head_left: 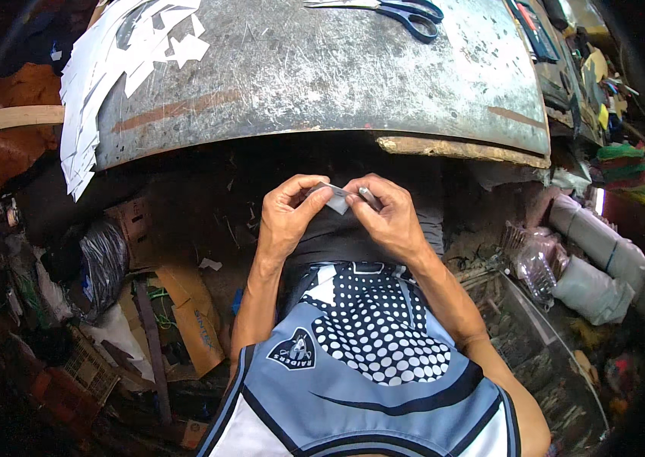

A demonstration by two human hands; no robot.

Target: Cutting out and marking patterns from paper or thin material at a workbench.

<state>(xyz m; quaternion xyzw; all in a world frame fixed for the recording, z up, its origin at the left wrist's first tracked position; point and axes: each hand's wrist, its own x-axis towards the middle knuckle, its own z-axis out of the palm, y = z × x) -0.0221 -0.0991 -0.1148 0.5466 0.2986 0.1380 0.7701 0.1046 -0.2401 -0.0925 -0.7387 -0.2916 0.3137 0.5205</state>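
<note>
My left hand (290,212) pinches one edge of a small grey-white folded piece of paper (337,200) between thumb and fingers. The opposite edge of the paper is pinched by my right hand (391,213). A short silver, pen-like thing (369,198) also sticks out between the right hand's thumb and fingers; its full shape is hidden. Both hands are close together above my lap, just short of the table's near edge. Scissors (406,15) with dark blue handles lie at the table's far side. White paper cut-outs (139,46) are heaped on its left.
The scratched metal-topped table (284,91) spans the area beyond my hands, with a wooden strip (459,151) along its near right edge. Cardboard (189,320) and a black plastic bag (105,266) lie low on the left. Plastic-wrapped bundles (593,289) sit on the right.
</note>
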